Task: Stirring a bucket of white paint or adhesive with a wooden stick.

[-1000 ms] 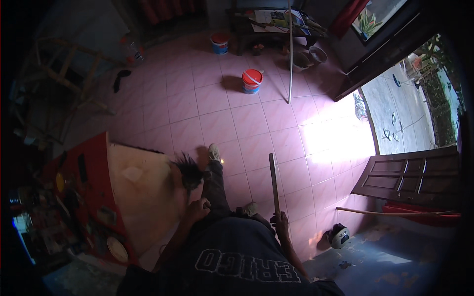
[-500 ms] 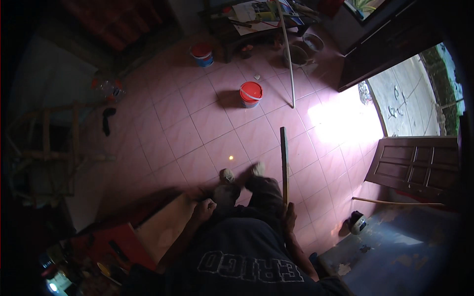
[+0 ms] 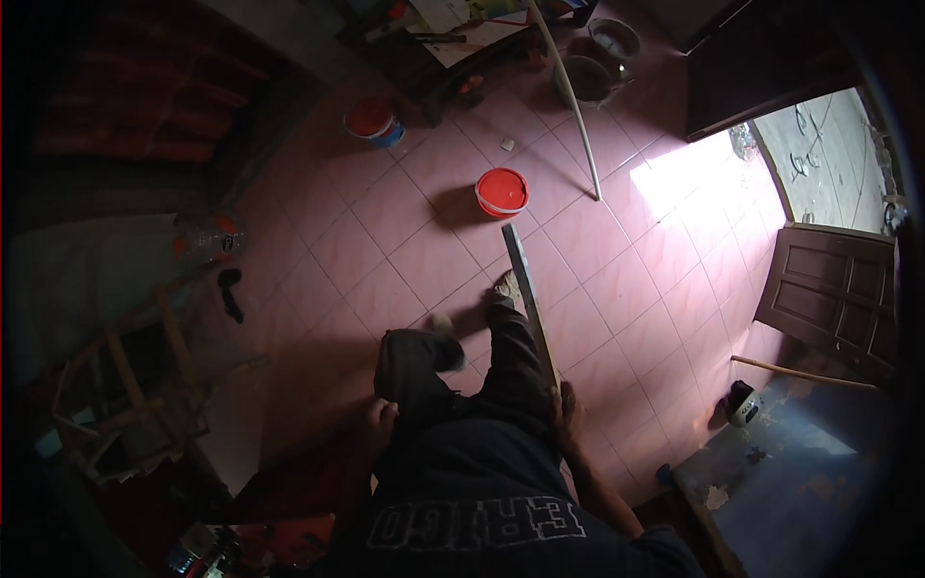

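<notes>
My right hand (image 3: 570, 409) is closed around the near end of a long, narrow wooden batten (image 3: 532, 301). The batten points forward beside my right leg, its grey far end just short of a red-lidded bucket (image 3: 502, 193) on the tiles. By my left thigh hangs my left hand (image 3: 383, 414), its fingers curled in and nothing visible in them. My feet are in mid-stride; the left one (image 3: 442, 325) is blurred.
A second bucket (image 3: 374, 121) stands by a low table (image 3: 429, 96). A pale pole (image 3: 576, 106) leans near dark basins (image 3: 590, 79). At left is a wooden frame (image 3: 135, 385); at right, an open door (image 3: 833, 289) and a blue worn surface (image 3: 800, 472).
I have stepped forward and turned slightly, so the bucket is nearer. The batten's far end has swung left toward the bucket, still in my right hand.
</notes>
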The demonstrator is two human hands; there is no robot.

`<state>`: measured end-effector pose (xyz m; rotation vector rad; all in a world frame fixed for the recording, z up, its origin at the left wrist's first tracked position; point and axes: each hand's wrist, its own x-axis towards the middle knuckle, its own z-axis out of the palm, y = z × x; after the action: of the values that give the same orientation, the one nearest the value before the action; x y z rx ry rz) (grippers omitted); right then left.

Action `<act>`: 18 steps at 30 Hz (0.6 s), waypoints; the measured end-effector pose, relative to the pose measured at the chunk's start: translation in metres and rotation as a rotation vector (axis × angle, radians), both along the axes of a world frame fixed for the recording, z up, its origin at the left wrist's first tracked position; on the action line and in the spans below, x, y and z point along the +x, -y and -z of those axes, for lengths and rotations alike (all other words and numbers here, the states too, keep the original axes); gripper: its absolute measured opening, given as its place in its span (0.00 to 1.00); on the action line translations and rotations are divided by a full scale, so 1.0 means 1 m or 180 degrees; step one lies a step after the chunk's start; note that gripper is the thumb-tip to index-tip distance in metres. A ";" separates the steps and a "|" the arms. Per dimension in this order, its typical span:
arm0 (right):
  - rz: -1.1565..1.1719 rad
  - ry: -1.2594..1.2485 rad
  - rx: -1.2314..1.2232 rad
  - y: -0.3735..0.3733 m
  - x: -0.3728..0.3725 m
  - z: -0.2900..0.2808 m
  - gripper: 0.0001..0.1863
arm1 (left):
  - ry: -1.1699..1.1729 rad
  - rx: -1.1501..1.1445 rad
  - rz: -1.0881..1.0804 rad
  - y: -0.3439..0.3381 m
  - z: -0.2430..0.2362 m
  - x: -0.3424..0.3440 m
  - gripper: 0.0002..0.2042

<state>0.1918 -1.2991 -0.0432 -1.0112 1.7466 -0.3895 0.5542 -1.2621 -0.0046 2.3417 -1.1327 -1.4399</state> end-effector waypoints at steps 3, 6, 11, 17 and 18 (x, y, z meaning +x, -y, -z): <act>0.0070 -0.0138 0.0198 0.006 0.015 -0.007 0.21 | 0.0179 0.0394 0.0434 0.054 -0.021 0.018 0.16; 0.0207 -0.0152 0.0213 0.018 0.040 -0.015 0.20 | 0.0233 0.0564 0.0760 0.064 -0.006 0.055 0.17; 0.0864 -0.0257 0.0370 0.044 0.096 -0.029 0.16 | -0.0209 0.0991 0.1156 0.145 0.010 0.092 0.16; 0.1074 -0.0764 0.0578 0.050 0.180 0.019 0.18 | -0.0549 0.2030 0.2724 0.212 0.081 0.187 0.16; 0.1223 -0.0713 0.0585 0.063 0.185 0.030 0.17 | -0.0593 0.2257 0.3097 0.225 0.096 0.198 0.16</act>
<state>0.3765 -1.3618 -0.0735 -0.6031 2.1440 -0.3570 0.7525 -1.4871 -0.1003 1.9323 -2.1273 -2.6666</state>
